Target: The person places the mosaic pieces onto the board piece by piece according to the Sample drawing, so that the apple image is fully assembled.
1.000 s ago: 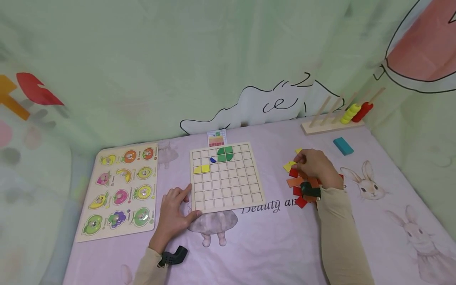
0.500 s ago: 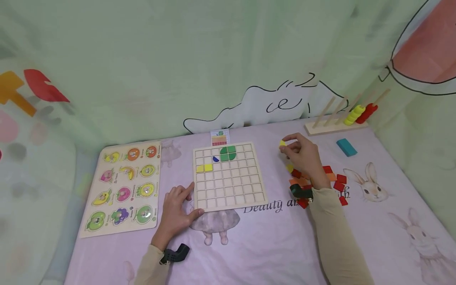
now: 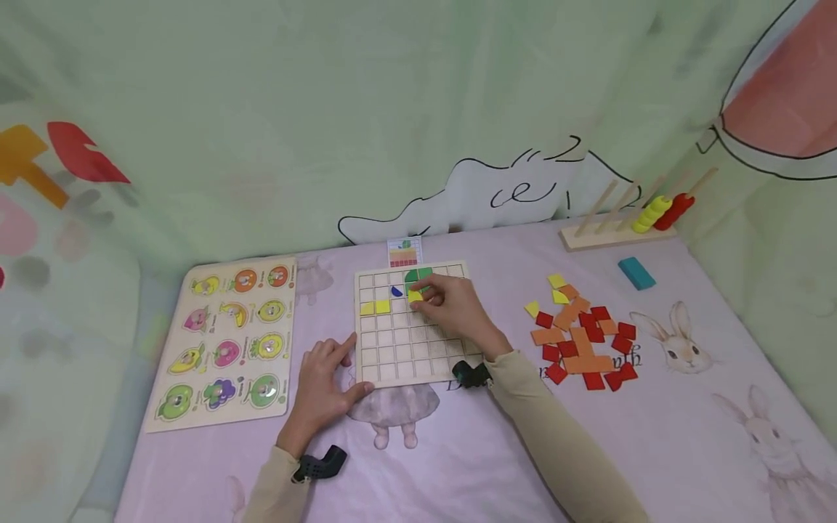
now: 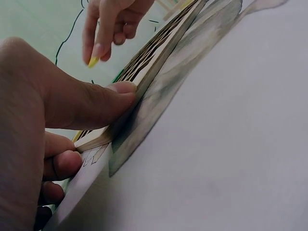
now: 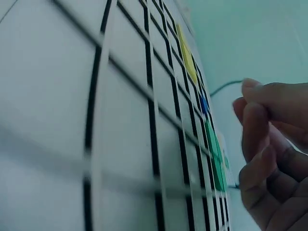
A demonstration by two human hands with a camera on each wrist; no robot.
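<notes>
The wooden grid board (image 3: 405, 356) lies flat on the cloth. At its near left corner my left hand (image 3: 320, 385) holds it, thumb on the near edge and forefinger on the left edge. My right hand (image 3: 458, 309) is over the board and pinches a small yellow tile (image 3: 415, 296) between thumb and forefinger. In the left wrist view the yellow tile (image 4: 93, 61) hangs above the board. Green tiles (image 3: 425, 273), partly hidden by the right hand, sit beside a blue half-round tile (image 3: 396, 291). Two yellow tiles (image 3: 382, 306) lie at the board's left side.
A pattern card (image 3: 405, 251) stands behind the board. Loose red, orange and yellow tiles (image 3: 578, 345) are spread to the right. A fruit puzzle (image 3: 225, 341) lies left. A teal block (image 3: 636, 273) and a bead rack (image 3: 617, 234) are at the back right.
My right hand has picked a yellow tile from the loose pile and carried it left to over the board. The left hand has stayed at the board's corner.
</notes>
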